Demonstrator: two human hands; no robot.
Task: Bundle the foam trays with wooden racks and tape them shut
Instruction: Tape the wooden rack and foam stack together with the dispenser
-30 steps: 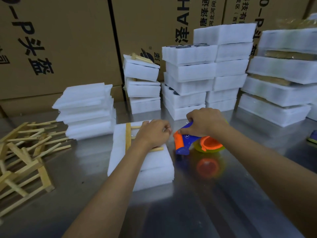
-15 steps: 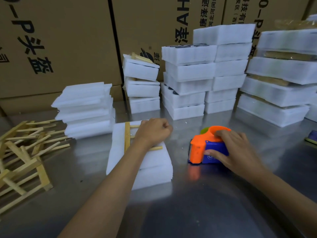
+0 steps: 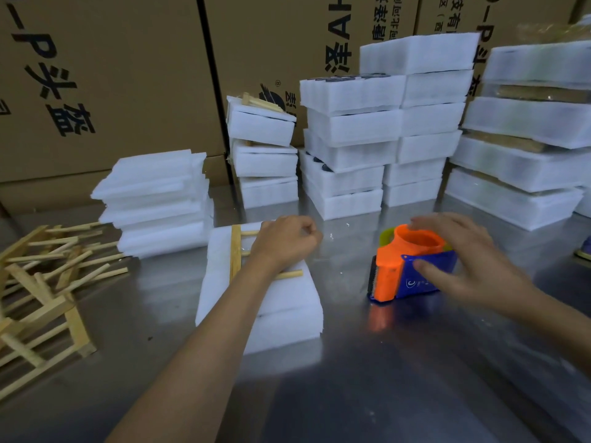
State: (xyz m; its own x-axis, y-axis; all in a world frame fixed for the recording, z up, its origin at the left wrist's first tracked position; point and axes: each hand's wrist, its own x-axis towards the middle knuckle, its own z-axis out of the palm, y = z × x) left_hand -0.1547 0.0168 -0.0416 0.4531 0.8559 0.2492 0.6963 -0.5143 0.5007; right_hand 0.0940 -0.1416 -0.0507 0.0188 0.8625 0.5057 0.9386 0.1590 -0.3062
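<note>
At frame centre I see the left hand (image 3: 283, 243) fisted, resting on the wooden rack (image 3: 236, 251) atop the foam tray bundle (image 3: 265, 295); I cannot tell if it pinches anything. Right of centre, the right hand (image 3: 473, 266) hovers with fingers spread over the tape dispenser (image 3: 406, 270), thumb touching its blue side. The rack is mostly hidden under that fist. A steel table (image 3: 351, 394) carries foam stacks (image 3: 383, 135); cardboard boxes (image 3: 105, 75) fill the top.
</note>
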